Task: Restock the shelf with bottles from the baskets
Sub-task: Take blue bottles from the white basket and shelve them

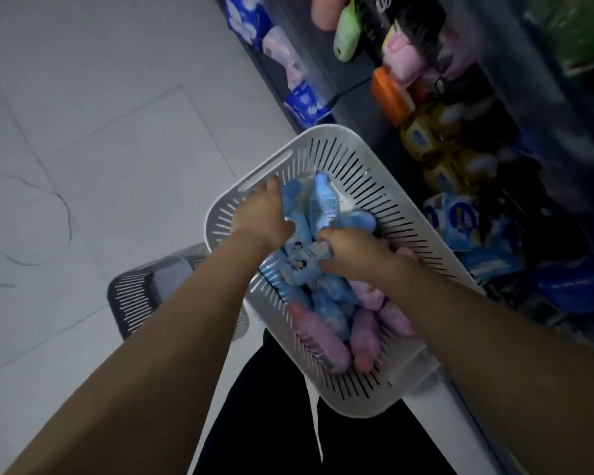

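So the white basket [326,132] sits dead centre, right up against the shelf [508,63] that runs along from 12 to 3 o'clock, which makes sense since it keeps the reach short. It's loaded: blue bottles [323,204] piled toward the 12 o'clock end, pink bottles [319,337] lying toward 6. Both hands are in there. The right hand [350,255] has its fingers wrapped round the end of a labelled blue bottle [302,258] near the middle of the pile, looks like it's about to lift it out. The left hand [264,217] is pushed in at about 10 o'clock among the blue ones, back of the hand facing up, so I honestly can't tell if it's got hold of one or is just steadying the heap. There's a second dark basket [134,293] on the floor [100,132] at 8 o'clock, contents hidden. My guess: plenty of restocking left.
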The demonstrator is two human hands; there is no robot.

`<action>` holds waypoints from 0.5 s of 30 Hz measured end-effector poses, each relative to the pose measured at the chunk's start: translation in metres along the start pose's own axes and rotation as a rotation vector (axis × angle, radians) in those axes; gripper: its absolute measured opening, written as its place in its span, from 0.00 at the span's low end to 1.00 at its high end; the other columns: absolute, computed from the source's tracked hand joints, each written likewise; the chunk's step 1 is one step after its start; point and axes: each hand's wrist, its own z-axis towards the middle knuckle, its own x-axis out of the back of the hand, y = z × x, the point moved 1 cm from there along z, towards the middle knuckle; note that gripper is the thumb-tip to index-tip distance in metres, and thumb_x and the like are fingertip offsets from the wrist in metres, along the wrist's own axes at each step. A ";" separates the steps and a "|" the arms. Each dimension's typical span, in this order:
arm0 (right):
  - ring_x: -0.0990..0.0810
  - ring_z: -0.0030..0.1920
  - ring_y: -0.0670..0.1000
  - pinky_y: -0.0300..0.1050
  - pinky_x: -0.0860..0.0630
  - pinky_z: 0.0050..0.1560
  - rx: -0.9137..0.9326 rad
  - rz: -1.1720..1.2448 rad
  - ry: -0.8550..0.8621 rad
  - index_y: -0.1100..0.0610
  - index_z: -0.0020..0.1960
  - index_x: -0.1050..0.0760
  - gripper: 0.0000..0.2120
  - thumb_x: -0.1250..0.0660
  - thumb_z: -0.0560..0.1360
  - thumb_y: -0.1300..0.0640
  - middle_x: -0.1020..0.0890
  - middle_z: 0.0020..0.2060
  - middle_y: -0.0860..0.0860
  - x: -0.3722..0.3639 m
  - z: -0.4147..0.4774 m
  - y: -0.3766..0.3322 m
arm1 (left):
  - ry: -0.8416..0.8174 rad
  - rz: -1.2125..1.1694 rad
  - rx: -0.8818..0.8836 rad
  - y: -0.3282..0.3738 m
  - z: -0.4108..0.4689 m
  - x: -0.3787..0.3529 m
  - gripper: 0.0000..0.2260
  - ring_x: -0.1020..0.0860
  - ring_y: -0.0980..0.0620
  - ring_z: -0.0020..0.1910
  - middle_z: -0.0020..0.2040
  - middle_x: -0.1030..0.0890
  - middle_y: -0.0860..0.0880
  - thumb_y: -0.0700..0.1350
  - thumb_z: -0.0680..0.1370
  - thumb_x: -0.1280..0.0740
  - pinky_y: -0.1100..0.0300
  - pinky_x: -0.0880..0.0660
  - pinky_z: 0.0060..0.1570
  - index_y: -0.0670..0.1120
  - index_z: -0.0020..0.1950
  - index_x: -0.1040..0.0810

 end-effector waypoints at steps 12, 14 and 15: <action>0.23 0.54 0.57 0.34 0.29 0.32 -0.428 0.350 -0.035 0.62 0.64 0.33 0.24 0.37 0.77 0.47 0.25 0.61 0.56 -0.036 0.050 0.005 | 0.049 0.018 0.089 -0.008 0.047 -0.052 0.29 0.35 0.40 0.67 0.70 0.38 0.39 0.39 0.73 0.34 0.50 0.34 0.63 0.40 0.71 0.41; 0.22 0.56 0.57 0.39 0.23 0.42 -0.466 0.385 -0.082 0.63 0.63 0.31 0.22 0.37 0.77 0.47 0.24 0.60 0.57 -0.041 0.056 0.003 | 0.054 0.082 0.091 -0.006 0.048 -0.056 0.30 0.37 0.39 0.68 0.70 0.39 0.38 0.39 0.74 0.35 0.49 0.34 0.63 0.40 0.73 0.43; 0.23 0.57 0.58 0.43 0.23 0.49 -0.490 0.384 -0.070 0.63 0.63 0.32 0.25 0.36 0.76 0.46 0.23 0.60 0.57 -0.043 0.058 0.002 | 0.055 0.118 0.087 -0.005 0.048 -0.058 0.31 0.38 0.39 0.68 0.70 0.40 0.38 0.39 0.74 0.35 0.49 0.34 0.63 0.41 0.74 0.44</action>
